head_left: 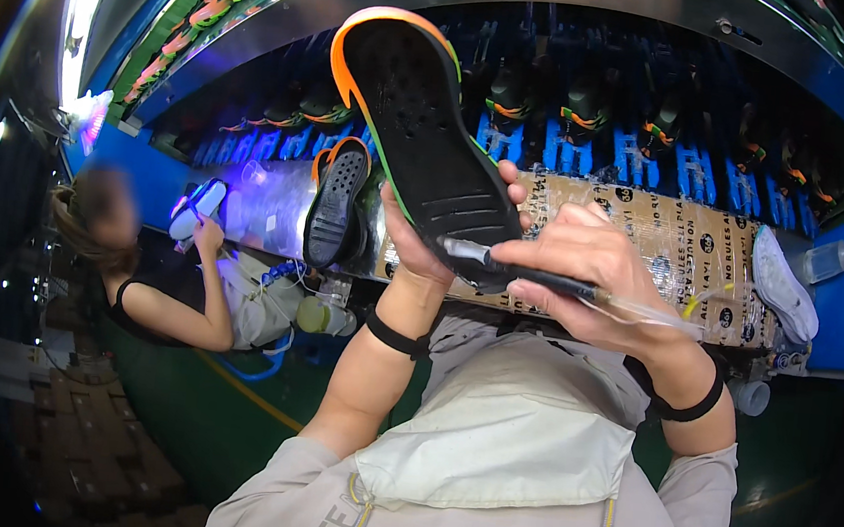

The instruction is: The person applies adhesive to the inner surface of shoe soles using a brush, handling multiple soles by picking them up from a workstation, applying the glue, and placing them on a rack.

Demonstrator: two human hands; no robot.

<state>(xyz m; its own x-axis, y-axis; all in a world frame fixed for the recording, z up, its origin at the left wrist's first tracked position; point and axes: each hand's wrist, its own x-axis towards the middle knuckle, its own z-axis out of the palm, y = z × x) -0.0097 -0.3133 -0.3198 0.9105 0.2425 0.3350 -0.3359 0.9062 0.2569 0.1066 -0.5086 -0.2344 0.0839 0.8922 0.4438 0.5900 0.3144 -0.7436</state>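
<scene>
My left hand [406,234] grips a black shoe sole [410,112] from below, its thumb and fingers on opposite edges. The sole is tilted, with its inner face up and an orange and green rim around the far end. Closed round a black-handled brush [546,277], my right hand [593,263] holds the pale bristles against the sole's near end. A clear tube trails from the back of the brush. Left of my left hand, a second black sole [337,206] with an orange edge lies on the bench.
Printed cardboard [633,257] covers the bench front. Behind it, several dark shoe uppers [583,117] sit on blue holders under a metal hood [606,1]. At right are a white sole [784,285] and a clear bottle [832,261]. A co-worker [164,286] at left holds another sole [196,212].
</scene>
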